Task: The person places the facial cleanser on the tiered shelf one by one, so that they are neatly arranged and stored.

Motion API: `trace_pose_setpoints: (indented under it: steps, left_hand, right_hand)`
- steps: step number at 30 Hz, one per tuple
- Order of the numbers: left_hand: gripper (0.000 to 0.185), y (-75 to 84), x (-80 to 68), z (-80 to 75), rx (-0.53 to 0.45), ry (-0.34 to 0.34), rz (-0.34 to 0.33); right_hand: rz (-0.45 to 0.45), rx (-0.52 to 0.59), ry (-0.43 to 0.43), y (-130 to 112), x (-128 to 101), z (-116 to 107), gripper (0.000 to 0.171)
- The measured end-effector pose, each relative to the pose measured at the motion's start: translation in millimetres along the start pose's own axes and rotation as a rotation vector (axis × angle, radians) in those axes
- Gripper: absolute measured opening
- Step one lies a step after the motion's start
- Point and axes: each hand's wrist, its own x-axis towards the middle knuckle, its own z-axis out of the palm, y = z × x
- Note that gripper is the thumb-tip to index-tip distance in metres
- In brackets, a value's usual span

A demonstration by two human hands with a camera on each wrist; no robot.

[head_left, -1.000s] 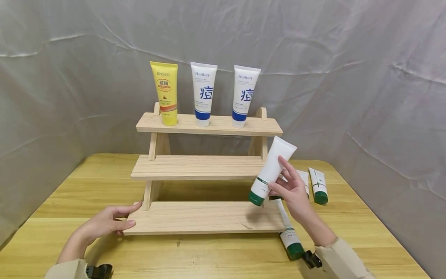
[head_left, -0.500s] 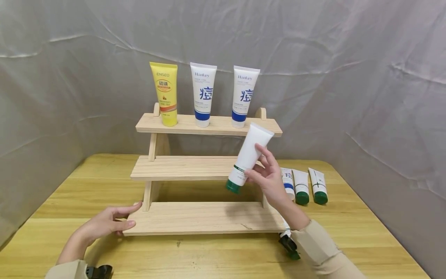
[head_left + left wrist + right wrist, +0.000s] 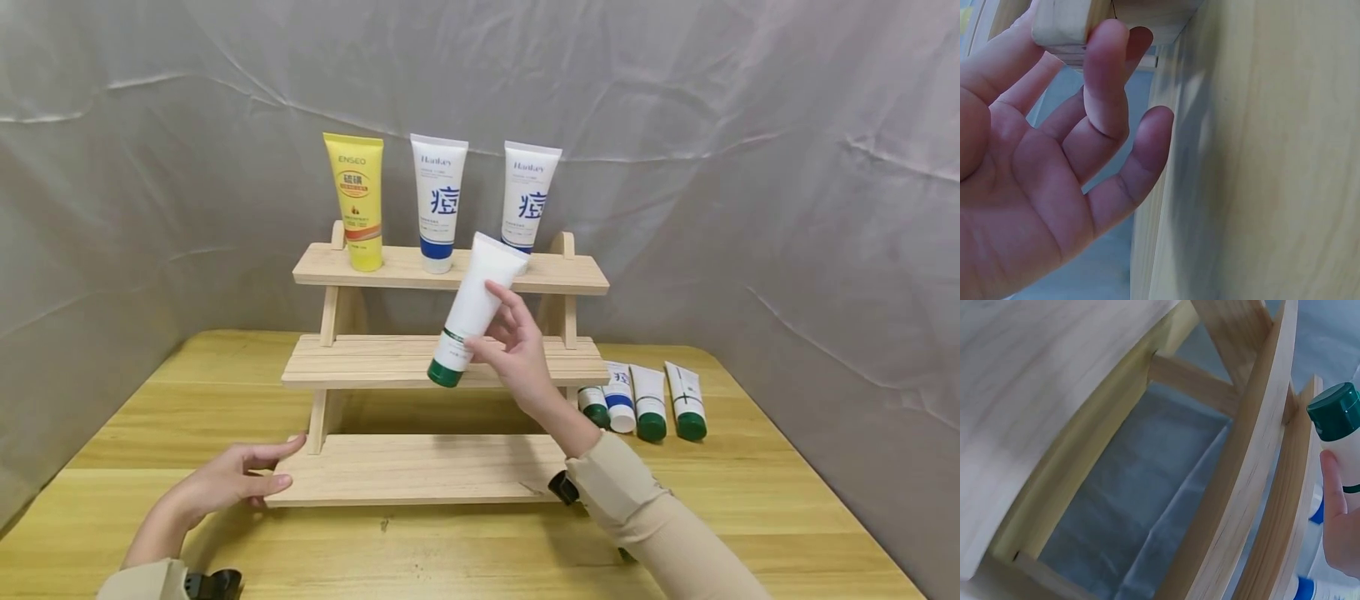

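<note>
My right hand (image 3: 517, 350) grips a smooth white green-capped tube (image 3: 472, 310) over the slatted pine rack (image 3: 420, 360); my left hand (image 3: 232, 479), fingers relaxed, touches its base beneath "Hankey" tubes (image 3: 438, 202).

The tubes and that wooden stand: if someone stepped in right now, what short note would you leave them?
Right hand grips a white tube with a green cap, cap down and tilted, in front of the middle shelf.
Left hand rests open against the left end of the bottom shelf.
Done: a yellow tube and two white-and-blue tubes stand on the top shelf.
Left: the held tube is not yet set down; four more tubes lie on the table to the right of the stand.
</note>
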Motion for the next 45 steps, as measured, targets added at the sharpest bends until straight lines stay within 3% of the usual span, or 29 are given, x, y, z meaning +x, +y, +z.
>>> trace_pose_setpoints:
  steps: [13,19,29,45]
  left_hand:
    - [0.046,-2.2,-0.1,-0.6,-0.031,-0.016,-0.017]
    - [0.047,-1.1,0.3,-1.3,-0.027,-0.015,-0.024]
    - [0.05,1.2,0.2,-0.8,-0.016,-0.01,-0.031]
    - [0.055,3.0,0.8,0.9,-0.009,-0.001,-0.041]
  right_hand:
    - [-0.105,-0.125,-0.008,13.8,26.6,48.4,0.051]
    - [-0.113,-0.171,-0.015,22.2,33.1,64.3,0.048]
    - [-0.171,-0.265,-0.046,34.7,39.8,84.0,0.044]
    - [-0.191,-0.369,-0.093,41.1,43.7,103.1,0.042]
